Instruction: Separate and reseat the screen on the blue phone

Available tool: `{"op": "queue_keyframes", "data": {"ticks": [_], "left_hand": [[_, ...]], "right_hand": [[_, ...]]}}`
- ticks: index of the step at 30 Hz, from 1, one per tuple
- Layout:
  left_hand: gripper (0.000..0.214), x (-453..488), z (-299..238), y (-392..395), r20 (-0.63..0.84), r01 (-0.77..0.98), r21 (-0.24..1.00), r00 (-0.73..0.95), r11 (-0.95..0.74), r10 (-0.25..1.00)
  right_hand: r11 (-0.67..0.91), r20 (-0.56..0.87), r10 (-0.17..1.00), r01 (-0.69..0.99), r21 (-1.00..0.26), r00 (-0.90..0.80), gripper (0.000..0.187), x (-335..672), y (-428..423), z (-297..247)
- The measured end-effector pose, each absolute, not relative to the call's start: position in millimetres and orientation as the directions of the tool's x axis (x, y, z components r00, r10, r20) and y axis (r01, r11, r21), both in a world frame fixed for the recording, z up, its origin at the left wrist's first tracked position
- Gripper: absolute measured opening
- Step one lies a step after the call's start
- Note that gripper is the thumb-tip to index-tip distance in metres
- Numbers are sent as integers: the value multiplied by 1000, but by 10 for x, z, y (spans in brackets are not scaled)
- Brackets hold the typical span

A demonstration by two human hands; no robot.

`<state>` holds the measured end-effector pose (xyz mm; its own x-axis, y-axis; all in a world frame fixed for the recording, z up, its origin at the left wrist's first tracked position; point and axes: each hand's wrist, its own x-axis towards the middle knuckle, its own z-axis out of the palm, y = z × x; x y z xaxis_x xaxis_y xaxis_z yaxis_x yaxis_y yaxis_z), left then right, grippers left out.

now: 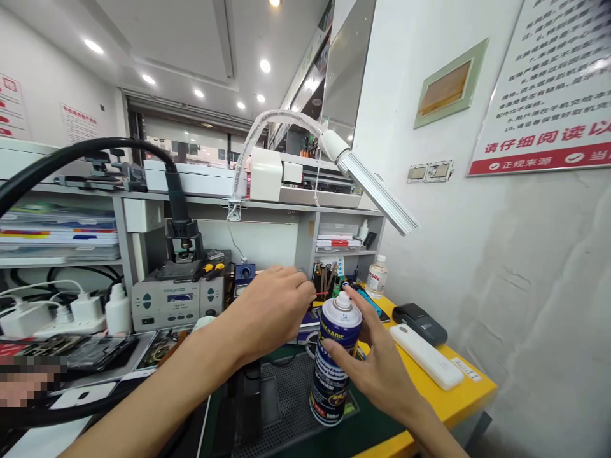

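Observation:
A dark blue aerosol spray can [333, 381] with a white nozzle stands nearly upright, its base over a perforated dark mat [289, 394]. My right hand [375, 359] is wrapped around the can from the right, thumb across its front and a finger up beside the nozzle. To the left of the can's top, my left hand [279, 305] is closed with the fingers curled away from me. What those fingers hold, if anything, is hidden. A thin red piece [321, 293] shows just beyond its knuckles.
A grey soldering station [165, 302] stands at the left behind my left arm. On the yellow table edge [470, 397] lie a white oblong device [426, 356] and a black case [420, 323]. A clear bottle [377, 278] stands behind them. A lamp [377, 191] hangs above.

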<state>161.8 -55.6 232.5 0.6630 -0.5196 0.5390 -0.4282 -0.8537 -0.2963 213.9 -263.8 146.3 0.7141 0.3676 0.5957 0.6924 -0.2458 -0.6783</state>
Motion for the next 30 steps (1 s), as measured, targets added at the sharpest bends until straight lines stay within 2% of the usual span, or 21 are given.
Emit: {"op": "queue_keyframes", "data": {"ticks": [3,4,5,7,10,12,15,19,20,22,24,25,27,30], "left_hand": [[23,1548,2131,-499,619,-452,-105,667,-886,-414],[20,1533,2066,-477,652,-495,83,683,-865,-328],[18,1525,2006,-456,660,-516,221,704,-827,-263],[21,1527,1913,-421,680,-498,348,717,-794,-151],[29,1544,1832,-398,725,-445,416,689,-793,-6],[33,1550,1786,-391,734,-428,440,678,-790,42],[35,1556,1689,-377,770,-446,412,637,-794,42],[32,1553,1567,-368,778,-456,384,628,-803,16],[32,1549,1551,-373,783,-467,381,622,-798,10],[32,1538,1536,-393,785,-487,389,619,-782,5],[32,1534,1527,-415,780,-499,409,626,-764,8],[32,1538,1517,-424,780,-505,416,626,-756,11],[30,1557,1477,-430,790,-517,430,613,-740,31],[26,1606,1377,-400,775,-491,516,617,-702,137]], "right_hand": [[-207,554,342,636,-743,759,89,2133,-2623,1437],[-200,540,329,616,-762,774,92,2132,-2606,1431],[-203,539,309,608,-768,784,92,2134,-2580,1429],[-225,549,265,605,-764,793,93,2150,-2499,1434],[-250,568,258,622,-742,782,96,2174,-2336,1446],[-262,570,268,628,-733,777,96,2158,-2244,1435],[-267,564,279,627,-732,777,93,2085,-2228,1401],[-236,533,382,638,-733,755,92,2180,-2521,1438],[-243,525,359,620,-746,772,86,2294,-2633,1473],[-300,530,205,568,-766,823,54,2633,-2859,1558],[-402,494,63,475,-783,867,38,3052,-3045,1628],[-449,466,39,432,-782,884,34,3258,-3111,1647],[-535,389,77,367,-761,918,25,3612,-3187,1644],[-620,272,184,326,-714,944,23,3963,-3192,1557]]}}
